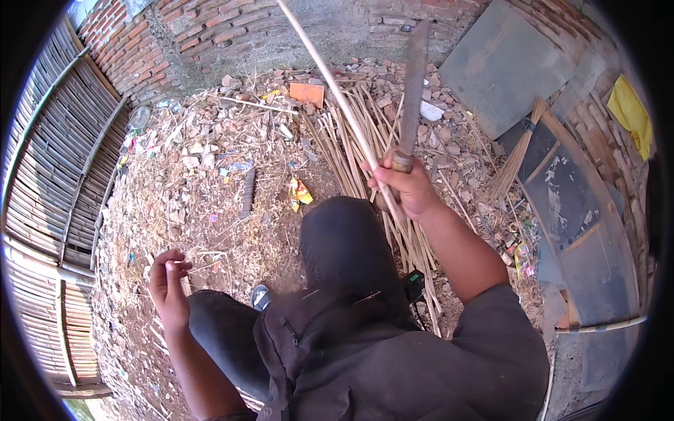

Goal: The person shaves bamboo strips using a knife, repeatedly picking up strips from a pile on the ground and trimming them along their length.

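Observation:
My right hand (406, 188) is raised over my knee and grips the handle of a long rusty blade (414, 84) that points up and away. The same hand also holds a long thin bamboo stick (330, 77) slanting up to the left. My left hand (167, 279) hovers low at the left with its fingers curled loosely and pinched together; whether anything small is in them I cannot tell. A bundle of split bamboo sticks (365, 140) lies on the ground beyond my right knee.
I sit in dark trousers on ground strewn with straw, rubble and litter. A woven bamboo fence (49, 175) curves along the left. A brick wall (210, 35) stands behind. Grey boards (502, 67), a small broom (516, 154) and a yellow cloth (628, 105) lie at right.

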